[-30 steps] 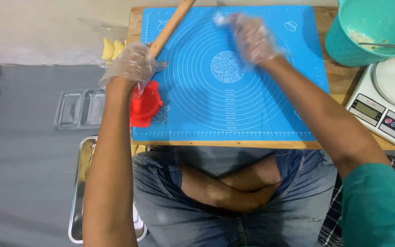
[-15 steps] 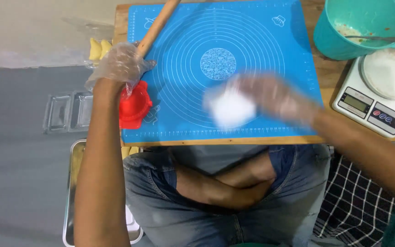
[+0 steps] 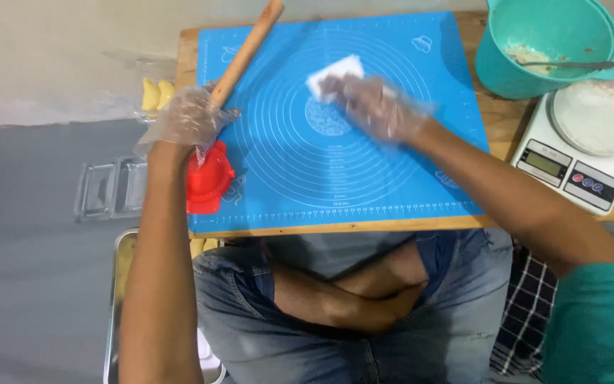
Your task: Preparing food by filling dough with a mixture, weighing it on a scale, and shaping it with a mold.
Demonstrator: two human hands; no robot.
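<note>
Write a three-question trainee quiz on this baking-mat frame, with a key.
1. True or false: the left hand grips the wooden rolling pin.
2. What lies on the blue silicone mat under the right hand? A) a white sheet-like piece B) a spoon C) a knife
3. Which device stands on the table right of the mat, below the teal bowl?

Key: 1 true; 2 A, the white piece; 3 the white kitchen scale.

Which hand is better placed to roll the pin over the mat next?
Left, probably. The left hand already has its grip on the wooden rolling pin at the blue mat's edge, while the right hand is busy pressing a white cloth.
</note>
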